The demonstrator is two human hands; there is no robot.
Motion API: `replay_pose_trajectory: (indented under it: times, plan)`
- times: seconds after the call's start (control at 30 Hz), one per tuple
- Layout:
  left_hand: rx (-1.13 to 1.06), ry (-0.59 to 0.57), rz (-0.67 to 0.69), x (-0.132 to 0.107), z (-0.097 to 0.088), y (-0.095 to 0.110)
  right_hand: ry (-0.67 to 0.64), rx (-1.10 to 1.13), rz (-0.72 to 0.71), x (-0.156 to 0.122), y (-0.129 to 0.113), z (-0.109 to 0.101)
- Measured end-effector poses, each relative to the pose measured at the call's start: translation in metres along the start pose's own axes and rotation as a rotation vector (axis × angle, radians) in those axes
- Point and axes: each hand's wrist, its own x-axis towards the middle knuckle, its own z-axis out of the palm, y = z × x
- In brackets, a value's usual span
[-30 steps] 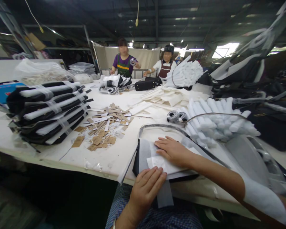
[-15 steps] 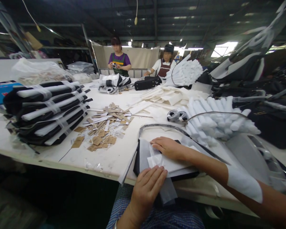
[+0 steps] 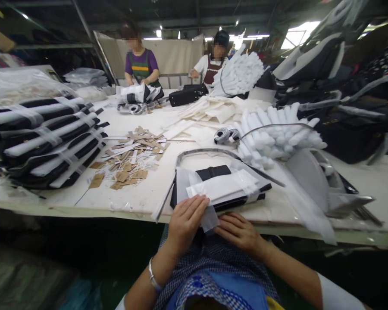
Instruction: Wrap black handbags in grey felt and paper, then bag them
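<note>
A flat black bag [image 3: 236,200] wrapped in white paper [image 3: 224,186] lies at the near edge of the white table [image 3: 142,196]. My left hand [image 3: 185,219] lies flat on the paper's near left corner, fingers stretched out, pressing a translucent flap [image 3: 210,220] that hangs over the edge. My right hand [image 3: 241,232] is below the table edge, just under the bag, fingers loosely spread, holding nothing that I can see.
A stack of wrapped black bags [image 3: 45,140] stands at the left. Brown paper tags [image 3: 129,157] lie scattered mid-table. A bundle of white foam tubes [image 3: 278,135] and a grey strap [image 3: 207,153] lie behind the bag. Two people [image 3: 140,64] work at the far end.
My right hand has come off the top of the paper and dropped below the table edge. My left hand has moved up onto the paper's corner. The view has tilted down.
</note>
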Motion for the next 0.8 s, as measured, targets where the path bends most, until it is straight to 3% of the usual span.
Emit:
replay_pose_trajectory:
  times: [0.1,0.2,0.33,0.57,0.8]
  plan:
    - [-0.009,-0.063,0.010,0.000,-0.004,-0.002,0.141,-0.019,0.024,0.012,0.000,0.018]
    - [-0.008,-0.109,0.031,0.000,-0.009,-0.003,0.196,0.035,0.036,0.027,-0.003,0.019]
    - [0.010,-0.095,0.045,0.000,-0.008,-0.003,0.183,0.164,0.031,0.034,-0.018,0.011]
    - [0.028,-0.065,0.039,0.000,-0.003,-0.004,0.139,0.354,0.094,0.017,-0.054,-0.002]
    - [0.029,-0.056,0.065,0.002,-0.006,-0.005,0.120,0.505,0.147,0.006,-0.048,-0.016]
